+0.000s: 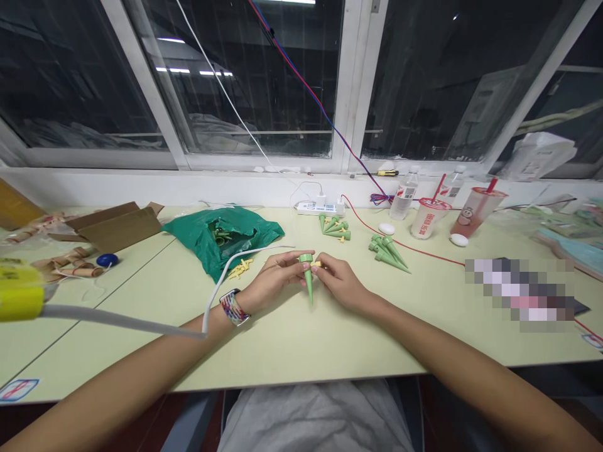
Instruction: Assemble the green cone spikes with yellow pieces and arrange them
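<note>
Our left grip (279, 276) holds a spike (309, 285) over the bench (330, 345); our right grip (345, 282) pinches a peg (317, 264) by its head. We seem partway: 2 spike clusters (394, 253) lie beyond, loose pegs (242, 269) by the bag (191, 231).

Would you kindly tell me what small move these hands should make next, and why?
Probably the right hand should press the yellow piece gently into the green spike: the left hand holds the spike point-down, and the piece is pinched close beside the spike's wide top.
</note>
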Motion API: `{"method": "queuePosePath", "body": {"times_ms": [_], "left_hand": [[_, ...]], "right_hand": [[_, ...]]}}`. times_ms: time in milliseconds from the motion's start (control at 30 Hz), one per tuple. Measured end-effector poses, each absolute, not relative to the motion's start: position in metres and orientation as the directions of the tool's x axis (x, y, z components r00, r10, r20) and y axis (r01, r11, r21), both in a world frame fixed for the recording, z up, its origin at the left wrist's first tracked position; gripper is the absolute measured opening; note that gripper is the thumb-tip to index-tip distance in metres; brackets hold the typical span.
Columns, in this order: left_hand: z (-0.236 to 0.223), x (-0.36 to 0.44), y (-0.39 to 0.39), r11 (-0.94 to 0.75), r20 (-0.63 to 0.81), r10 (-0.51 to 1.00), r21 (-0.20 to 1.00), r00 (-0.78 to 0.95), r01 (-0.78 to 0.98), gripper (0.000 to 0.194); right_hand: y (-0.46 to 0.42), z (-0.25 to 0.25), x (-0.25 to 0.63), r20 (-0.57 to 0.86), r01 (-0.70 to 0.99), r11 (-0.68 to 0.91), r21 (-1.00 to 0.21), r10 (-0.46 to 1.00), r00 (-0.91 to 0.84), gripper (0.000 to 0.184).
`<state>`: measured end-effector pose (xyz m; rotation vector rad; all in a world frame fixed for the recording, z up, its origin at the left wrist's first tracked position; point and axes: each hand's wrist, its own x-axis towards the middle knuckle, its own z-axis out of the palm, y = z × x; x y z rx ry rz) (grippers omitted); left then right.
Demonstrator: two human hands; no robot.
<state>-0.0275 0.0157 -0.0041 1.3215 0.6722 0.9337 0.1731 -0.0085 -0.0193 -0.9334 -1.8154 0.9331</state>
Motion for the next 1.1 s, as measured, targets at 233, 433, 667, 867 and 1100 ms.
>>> {"method": "queuePosePath", "body": {"times_ms": [233,433,667,867,1100], "left_hand": [[-0.0028,-0.029,0.0149,-0.147,0.175,0.869,0.984,0.462,-0.097,0.049],[0.0009,-0.0311,0.0141,-0.179,0.178,0.869,0.983,0.462,-0.043,0.049],[0.002,-0.0313,0.0142,0.05,0.054,0.846,0.983,0.531,-0.179,0.044],[0.0005,-0.031,0.0155,-0.009,0.092,0.855,0.987,0.511,-0.163,0.044],[-0.0006,-0.0297,0.0148,-0.021,0.092,0.869,0.989,0.487,-0.149,0.046]], "right_hand": [[-0.0117,-0.0191,0.1731,0.338,0.195,0.417,-0.888,0.878,-0.339,0.032],[-0.0143,-0.0164,0.1709,0.303,0.13,0.365,-0.922,0.888,-0.345,0.032],[-0.0156,-0.0111,0.173,0.292,0.178,0.382,-0.907,0.874,-0.387,0.032],[-0.0146,-0.0128,0.1714,0.291,0.178,0.372,-0.911,0.886,-0.361,0.036],[-0.0151,-0.0114,0.1692,0.295,0.175,0.373,-0.911,0.887,-0.355,0.035]]}}
